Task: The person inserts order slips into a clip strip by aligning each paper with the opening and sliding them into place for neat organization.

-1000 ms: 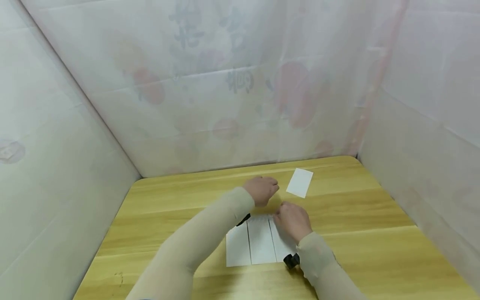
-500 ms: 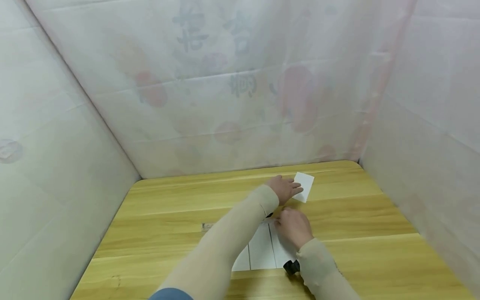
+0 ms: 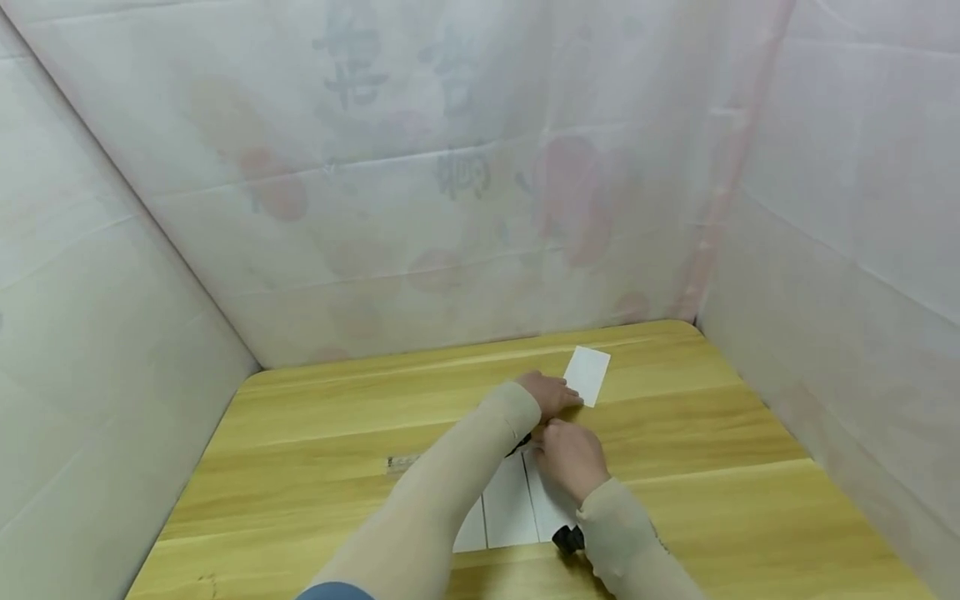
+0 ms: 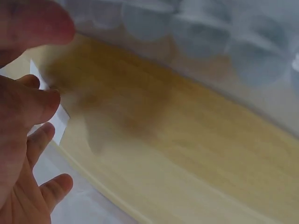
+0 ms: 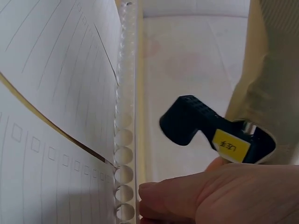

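Note:
In the head view my left hand [image 3: 551, 395] reaches over the table with fingers extended, its fingertips at the lower left edge of a white paper card [image 3: 588, 375]. The left wrist view shows those fingers spread apart, with the card [image 4: 60, 122] partly hidden behind them. My right hand [image 3: 572, 460] has curled fingers and pinches a clear plastic binding strip [image 5: 125, 140] with a row of rings. White lined sheets [image 3: 512, 504] lie side by side along that strip; my left forearm hides part of them. The strip's printed left end [image 3: 401, 463] pokes out past the left sleeve.
The wood-grain table [image 3: 315, 433] is enclosed by pale printed curtains [image 3: 390, 233] at the back and sides. A black wrist mount [image 3: 567, 540] sits by the right sleeve. Blurred translucent round shapes [image 4: 201, 28] cross the top of the left wrist view.
My left hand has moved right to the white card, its fingers straightening out. The right hand stays at the sheets' top edge. The head view has shifted slightly.

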Motion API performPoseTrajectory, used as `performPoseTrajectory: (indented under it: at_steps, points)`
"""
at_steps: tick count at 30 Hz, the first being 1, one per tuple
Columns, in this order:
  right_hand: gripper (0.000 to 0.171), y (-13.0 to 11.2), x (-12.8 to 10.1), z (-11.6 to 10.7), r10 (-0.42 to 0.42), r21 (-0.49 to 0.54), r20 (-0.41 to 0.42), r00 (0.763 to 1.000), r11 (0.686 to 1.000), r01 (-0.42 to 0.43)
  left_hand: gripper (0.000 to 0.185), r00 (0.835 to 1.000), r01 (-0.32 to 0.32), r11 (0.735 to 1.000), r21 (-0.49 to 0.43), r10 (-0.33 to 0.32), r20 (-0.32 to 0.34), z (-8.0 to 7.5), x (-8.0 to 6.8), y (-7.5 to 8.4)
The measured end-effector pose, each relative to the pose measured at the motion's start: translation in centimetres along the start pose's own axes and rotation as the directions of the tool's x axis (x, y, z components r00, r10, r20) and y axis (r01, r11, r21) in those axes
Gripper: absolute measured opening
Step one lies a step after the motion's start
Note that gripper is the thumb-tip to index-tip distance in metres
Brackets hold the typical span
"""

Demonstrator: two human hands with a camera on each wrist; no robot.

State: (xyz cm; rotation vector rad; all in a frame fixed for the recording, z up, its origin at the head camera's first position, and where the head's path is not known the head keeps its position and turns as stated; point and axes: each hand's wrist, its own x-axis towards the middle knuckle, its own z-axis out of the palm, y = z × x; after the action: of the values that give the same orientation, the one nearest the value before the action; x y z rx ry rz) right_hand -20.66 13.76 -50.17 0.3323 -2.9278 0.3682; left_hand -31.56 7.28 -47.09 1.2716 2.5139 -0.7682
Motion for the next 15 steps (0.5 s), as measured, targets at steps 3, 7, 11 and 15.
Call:
performPoseTrajectory:
  at_steps: [3,7,11,15]
  points:
    - [0.015,-0.3,-0.1,0.0,-0.003,-0.006,-0.005,1.000,1.000,0.003,0.060,1.000,0.002,0.998,-0.067,-0.002,0.002,0.6,0.1,-0.1]
    - [0.021,-0.4,0.1,-0.1,-0.010,-0.038,-0.022,1.000,0.999,0.009,0.055,0.999,0.001,0.994,-0.112,-0.007,-0.045,1.5,0.2,-1.0]
    - [0.026,-0.4,0.4,-0.4,-0.017,-0.040,-0.016,1.000,0.999,0.016,0.048,0.996,0.012,0.986,-0.169,-0.027,-0.090,2.7,-0.3,-2.1]
    - [0.022,-0.5,0.5,-0.6,-0.015,-0.028,0.016,1.000,0.999,0.016,0.047,0.991,0.036,0.970,-0.241,-0.066,-0.115,3.9,-1.2,-3.0]
